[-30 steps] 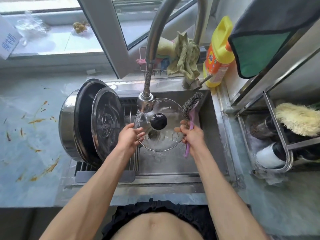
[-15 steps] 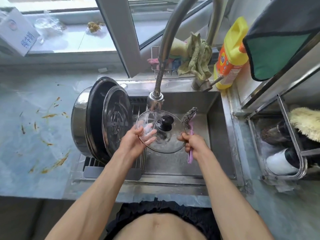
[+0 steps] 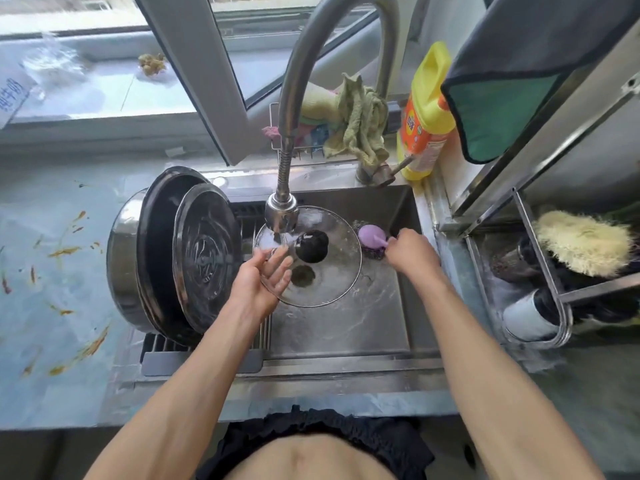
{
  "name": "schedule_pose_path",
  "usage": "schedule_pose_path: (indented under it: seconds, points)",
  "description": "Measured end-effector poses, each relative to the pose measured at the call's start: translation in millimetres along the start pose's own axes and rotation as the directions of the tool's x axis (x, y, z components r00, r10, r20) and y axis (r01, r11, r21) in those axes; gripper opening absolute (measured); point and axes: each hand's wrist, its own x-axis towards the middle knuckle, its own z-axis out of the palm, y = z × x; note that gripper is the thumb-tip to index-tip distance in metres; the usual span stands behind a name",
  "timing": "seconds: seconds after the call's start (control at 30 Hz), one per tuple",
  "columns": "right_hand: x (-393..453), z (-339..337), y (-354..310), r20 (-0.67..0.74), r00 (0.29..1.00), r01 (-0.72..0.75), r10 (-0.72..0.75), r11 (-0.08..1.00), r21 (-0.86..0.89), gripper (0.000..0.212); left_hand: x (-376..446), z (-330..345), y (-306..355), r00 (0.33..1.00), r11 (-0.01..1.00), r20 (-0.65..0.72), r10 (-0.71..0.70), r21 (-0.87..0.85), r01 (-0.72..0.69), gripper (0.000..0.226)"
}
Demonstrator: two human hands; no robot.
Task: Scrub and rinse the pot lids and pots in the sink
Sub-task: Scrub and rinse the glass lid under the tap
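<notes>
A steel sink sat under a sunlit window, set in a pale counter streaked with orange stains. The left hand held the glass lid by its near-left rim, fingers fairly straight across the glass, tilting it under the faucet head with water running over it. The right hand gripped the purple scrub brush just beside the lid's right edge, low in the basin. This looked like the rinsing step for the lid; next it likely needed turning to rinse its other face, then setting aside. A large pot and a metal lid leaned on the drain rack to the left, crowding that side. A yellow detergent bottle stood behind the sink.
</notes>
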Motion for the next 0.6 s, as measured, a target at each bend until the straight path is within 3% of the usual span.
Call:
schedule_pose_path:
  seconds: [0.17, 0.33, 0.47, 0.53, 0.6]
  points:
    - [14.1, -27.9, -34.7, 0.008, 1.0, 0.006, -0.005, 0.994, -0.111, 0.045, 2.0, 12.8, -4.4, 0.999, 1.0, -0.038, -0.005, 0.024, 0.006, 0.028]
    - [36.8, -32.6, -53.9, 0.037, 0.999, 0.026, -0.023, 0.996, -0.08, 0.083, 6.3, 20.2, -2.0, 0.999, 1.0, -0.037, 0.0, 0.01, 0.001, 0.027]
    - [51.1, -34.9, -65.0, 0.02, 0.998, 0.054, -0.054, 0.999, 0.004, 0.097, 8.3, 27.8, 2.3, 0.999, 1.0, -0.036, 0.001, 0.004, -0.001, 0.03]
    - [56.2, -34.7, -70.7, -0.014, 0.996, 0.088, -0.087, 0.994, 0.061, 0.09, 8.1, 30.9, 3.9, 0.999, 1.0, -0.037, -0.002, -0.005, 0.002, 0.032]
    - [59.1, -35.3, -75.0, -0.068, 0.991, 0.124, -0.118, 0.987, 0.103, 0.066, 8.6, 31.4, 3.2, 0.999, 1.0, -0.035, -0.001, 0.002, 0.001, 0.033]
